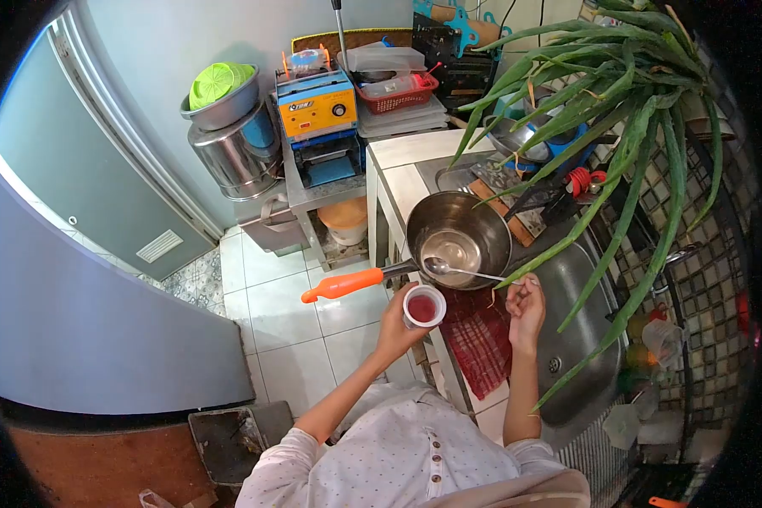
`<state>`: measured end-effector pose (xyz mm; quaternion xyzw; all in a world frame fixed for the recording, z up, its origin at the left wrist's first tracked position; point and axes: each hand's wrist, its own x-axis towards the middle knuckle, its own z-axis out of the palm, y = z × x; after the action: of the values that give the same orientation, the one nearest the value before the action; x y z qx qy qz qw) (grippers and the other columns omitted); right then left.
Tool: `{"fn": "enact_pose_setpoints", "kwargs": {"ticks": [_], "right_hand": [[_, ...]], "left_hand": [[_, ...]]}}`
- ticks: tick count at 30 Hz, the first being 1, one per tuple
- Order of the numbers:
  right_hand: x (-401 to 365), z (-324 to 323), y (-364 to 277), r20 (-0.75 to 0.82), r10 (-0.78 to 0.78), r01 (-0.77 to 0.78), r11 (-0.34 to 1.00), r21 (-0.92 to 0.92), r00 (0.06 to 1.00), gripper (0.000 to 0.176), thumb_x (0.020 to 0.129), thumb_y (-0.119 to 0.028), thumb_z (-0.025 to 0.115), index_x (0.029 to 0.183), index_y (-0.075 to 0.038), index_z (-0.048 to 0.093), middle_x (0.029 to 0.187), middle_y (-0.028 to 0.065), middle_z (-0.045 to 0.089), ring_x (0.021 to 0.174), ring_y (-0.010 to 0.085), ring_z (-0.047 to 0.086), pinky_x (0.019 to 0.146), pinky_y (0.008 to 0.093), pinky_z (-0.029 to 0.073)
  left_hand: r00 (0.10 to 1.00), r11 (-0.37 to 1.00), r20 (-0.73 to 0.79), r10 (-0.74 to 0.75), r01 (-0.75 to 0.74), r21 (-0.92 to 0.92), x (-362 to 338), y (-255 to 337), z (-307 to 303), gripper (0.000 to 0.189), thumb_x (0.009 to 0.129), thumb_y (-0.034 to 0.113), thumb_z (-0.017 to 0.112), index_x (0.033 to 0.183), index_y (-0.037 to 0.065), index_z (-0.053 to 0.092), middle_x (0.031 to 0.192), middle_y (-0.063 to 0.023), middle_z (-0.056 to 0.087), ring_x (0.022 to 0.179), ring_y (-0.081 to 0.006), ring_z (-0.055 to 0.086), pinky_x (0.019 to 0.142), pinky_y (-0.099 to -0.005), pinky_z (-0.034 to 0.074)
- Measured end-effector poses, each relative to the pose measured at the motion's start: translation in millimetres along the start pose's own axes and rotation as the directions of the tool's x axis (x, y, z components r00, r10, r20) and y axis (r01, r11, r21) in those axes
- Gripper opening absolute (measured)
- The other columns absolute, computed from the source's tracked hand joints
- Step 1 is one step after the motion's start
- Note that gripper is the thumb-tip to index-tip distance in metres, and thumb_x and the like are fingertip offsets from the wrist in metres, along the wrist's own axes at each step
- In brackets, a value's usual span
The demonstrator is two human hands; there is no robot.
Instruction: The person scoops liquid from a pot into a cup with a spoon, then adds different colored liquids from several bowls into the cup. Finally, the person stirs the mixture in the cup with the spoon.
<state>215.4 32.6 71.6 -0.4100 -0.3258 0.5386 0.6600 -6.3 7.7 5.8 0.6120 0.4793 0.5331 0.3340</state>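
My left hand (pixel 393 328) is wrapped round a small white cup (pixel 411 318) with something red inside, held upright just in front of the saucepan. Between the fingers of my right hand (pixel 527 315) is the end of a long metal spoon (pixel 472 273). The spoon's bowl lies over the inside of the saucepan (pixel 428 222), near its front wall. A little clear liquid appears to cover the pan's bottom. Its orange handle (pixel 344 284) points left, past the counter edge. A red checked cloth (pixel 481 343) lies on the counter between my two forearms.
A steel sink (pixel 567 339) is to the right, with long green aloe-like leaves (pixel 614 203) hanging over it. Behind the pan sits a brown wooden block (pixel 516 216). At the back left stand a yellow and blue machine (pixel 317 110) and a large steel pot (pixel 233 157).
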Motion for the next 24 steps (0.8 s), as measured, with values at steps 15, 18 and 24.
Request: {"fn": "enact_pose_setpoints", "kwargs": {"ticks": [15,18,24], "right_hand": [[-22,6,-21,0.19,-0.183,0.219,0.957,-0.191,0.965,0.02,0.09,-0.016,0.035,0.078,-0.007,0.047,0.069,-0.0005,0.042,0.052,0.007,0.04,0.047,0.0187,0.03],[-20,14,-21,-0.035,-0.191,0.186,0.976,-0.117,0.981,0.018,0.09,-0.016,0.036,0.079,-0.007,0.047,0.067,-0.001,0.041,0.052,0.0072,0.037,0.048,0.02,0.03],[4,1,-7,0.073,-0.18,0.192,0.957,-0.219,0.981,0.019,0.093,-0.022,0.04,0.083,-0.007,0.05,0.065,-0.0013,0.043,0.052,0.0042,0.035,0.046,0.0188,0.026]], "left_hand": [[0.999,0.996,0.016,-0.044,0.045,-0.078,-1,-3,5,0.075,0.057,0.018,0.081,0.12,0.001,0.044,0.112,-0.0153,0.054,0.104,-0.0278,0.054,0.089,-0.0354,0.041],[0.998,0.995,0.012,-0.062,0.062,-0.074,-1,0,4,0.075,0.057,0.018,0.081,0.12,0.001,0.044,0.111,-0.0152,0.055,0.103,-0.0275,0.054,0.089,-0.0351,0.042],[0.998,0.993,0.01,-0.065,0.066,-0.096,-4,-2,5,0.074,0.058,0.017,0.08,0.12,0.0,0.044,0.111,-0.0155,0.055,0.102,-0.0264,0.055,0.088,-0.0347,0.042]]}}
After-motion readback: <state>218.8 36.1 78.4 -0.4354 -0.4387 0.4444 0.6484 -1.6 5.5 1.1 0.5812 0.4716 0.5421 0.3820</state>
